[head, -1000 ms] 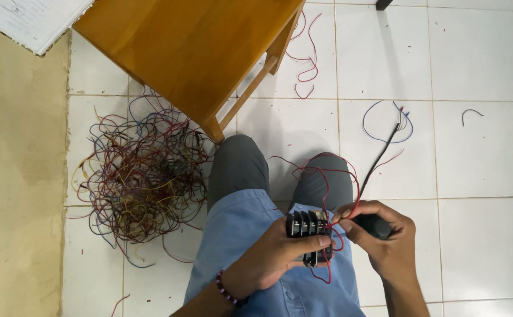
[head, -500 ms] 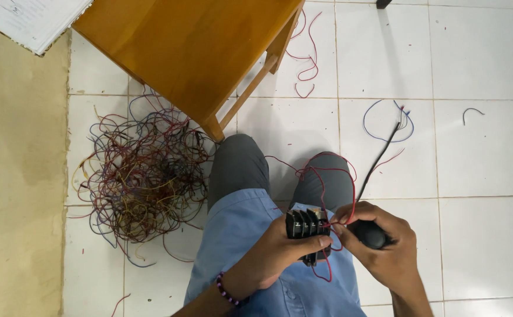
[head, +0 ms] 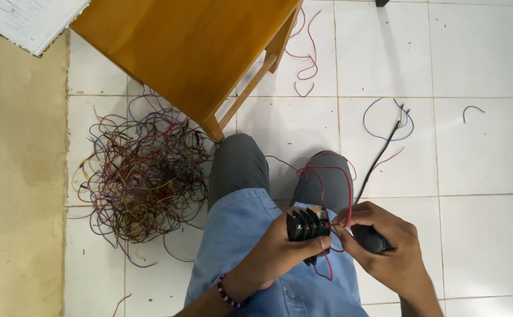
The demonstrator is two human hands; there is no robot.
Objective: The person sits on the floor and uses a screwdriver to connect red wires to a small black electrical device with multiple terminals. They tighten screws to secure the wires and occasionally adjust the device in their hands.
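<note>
Black block: a ribbed black part point(head: 307, 225) sits over the lap, clasped in the left hand point(head: 280, 253); its ribs face up and its right end meets the right hand's fingertips.
Left hand: fingers curl under and around the block, thumb along its near side, closed on it. A beaded bracelet point(head: 228, 293) circles the wrist.
Red wire: a thin red wire point(head: 327, 176) loops up from the block's right end, arcs above the fingers over the right knee, and comes back down; another short tail hangs below the block.
Right hand: the right hand point(head: 388, 252) pinches the red wire between thumb and forefinger right at the block's end, while the other fingers wrap a dark rounded tool handle point(head: 371, 239). A thin black shaft or cord point(head: 378, 155) runs from it up and away from the fingers; which it is, I cannot tell.
Lap: blue cloth point(head: 239, 235) lies under both hands; grey knees point(head: 242, 167) beyond the fingertips.
Left of the fingers: a big tangled pile of wires point(head: 142, 176), well apart from the hands, on white floor tiles point(head: 479, 235).
Beyond the fingers: a wooden chair point(head: 192, 53), its leg ending just past the left knee.
Right of the fingers: open tile, with a loose blue wire point(head: 385, 120) and a small dark wire scrap point(head: 472, 110) farther off.
Far edge: a loose red wire point(head: 308, 64) beside the chair; a tan mat point(head: 16, 188) borders the tiles beyond the pile.
</note>
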